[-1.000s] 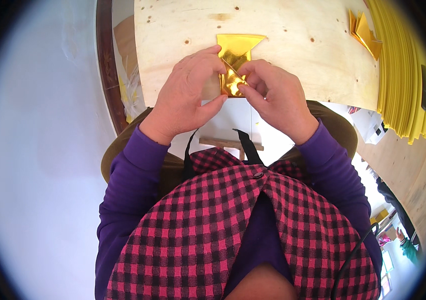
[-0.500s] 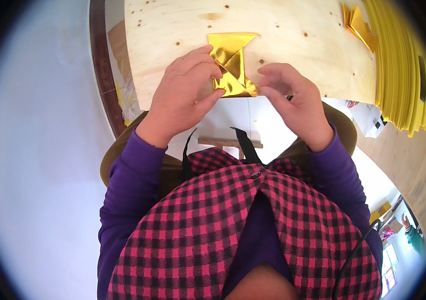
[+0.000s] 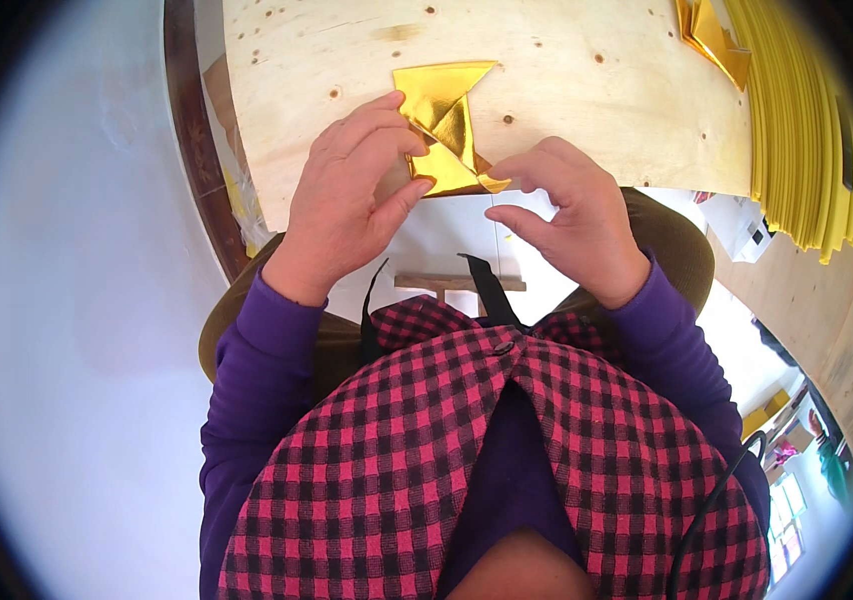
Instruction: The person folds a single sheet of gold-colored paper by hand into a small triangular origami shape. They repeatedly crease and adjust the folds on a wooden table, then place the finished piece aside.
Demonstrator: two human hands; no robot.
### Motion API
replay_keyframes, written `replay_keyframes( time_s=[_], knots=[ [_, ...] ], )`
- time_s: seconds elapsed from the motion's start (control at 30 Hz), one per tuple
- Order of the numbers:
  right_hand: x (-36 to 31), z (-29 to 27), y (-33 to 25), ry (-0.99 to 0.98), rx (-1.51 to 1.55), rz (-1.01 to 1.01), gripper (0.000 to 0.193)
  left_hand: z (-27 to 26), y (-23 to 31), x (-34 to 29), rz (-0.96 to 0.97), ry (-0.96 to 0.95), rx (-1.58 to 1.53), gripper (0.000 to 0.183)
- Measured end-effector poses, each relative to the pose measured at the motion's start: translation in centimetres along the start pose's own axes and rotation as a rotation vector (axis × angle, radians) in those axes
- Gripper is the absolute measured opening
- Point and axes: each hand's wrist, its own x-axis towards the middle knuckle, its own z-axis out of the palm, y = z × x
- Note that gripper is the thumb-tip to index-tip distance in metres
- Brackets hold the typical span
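Observation:
A shiny gold foil sheet (image 3: 447, 90), partly folded with diagonal creases and flaps, lies at the near edge of the wooden tabletop. My left hand (image 3: 352, 195) grips its left side, with fingertips on the foil and the thumb at the lower edge. At the sheet's lower right corner, a small flap sticks out, and the index finger of my right hand (image 3: 587, 220) touches it. The right thumb is held apart, below the flap. Fingers of the right hand are spread, with nothing pinched between them.
A tall yellow paper stack (image 3: 797, 130) stands on the right of the plywood tabletop (image 3: 307, 110), with folded gold pieces (image 3: 715, 45) beside it. Left of the table runs a dark wooden strip (image 3: 192, 130). A person's green sleeve (image 3: 832, 470) shows at the lower right.
My right thumb has parted from the sheet's corner, while the right index finger has come onto the flap. My left hand keeps its hold. The whole view has shifted slightly.

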Motion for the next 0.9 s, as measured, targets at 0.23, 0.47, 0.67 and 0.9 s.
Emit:
replay_keyframes(
  time_s=[0.23,0.47,0.67,0.9],
  knots=[
    [0.52,0.79,0.10,0.011,-0.063,0.010,0.013,0.37,0.25,-0.06,-0.018,0.049,0.018,0.033],
    [0.76,1.04,0.16,0.021,-0.088,0.073,0.012,0.70,0.42,-0.05,-0.048,0.085,0.044,0.036],
    [0.71,0.78,0.29,0.023,0.033,0.101,0.011,0.78,0.53,-0.03,-0.076,0.065,0.075,0.038],
    [0.98,0.41,0.16,-0.047,0.008,0.111,0.008,0.99,0.69,0.00,-0.108,0.050,0.112,0.037]
  ],
)
